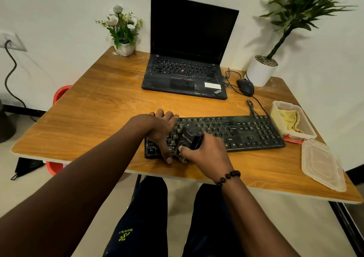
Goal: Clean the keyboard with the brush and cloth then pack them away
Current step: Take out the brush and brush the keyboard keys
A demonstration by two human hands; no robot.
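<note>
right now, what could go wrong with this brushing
The keyboard lies near the table's front edge, so hard strokes could push it off, though the left hand steadies it. Dust swept rightward by the brush in the right hand may land on the cloth in the open container.

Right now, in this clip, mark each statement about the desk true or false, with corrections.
1. The right hand grips the black brush over the keyboard. True.
2. The left hand is lifted clear of the keyboard. False: it rests on the keyboard's left end.
3. The yellow cloth lies inside the open plastic container. True.
4. The container's lid is snapped on. False: it lies on the table, nearer the person than the container.
5. The laptop is closed. False: it stands open, screen dark.
</note>
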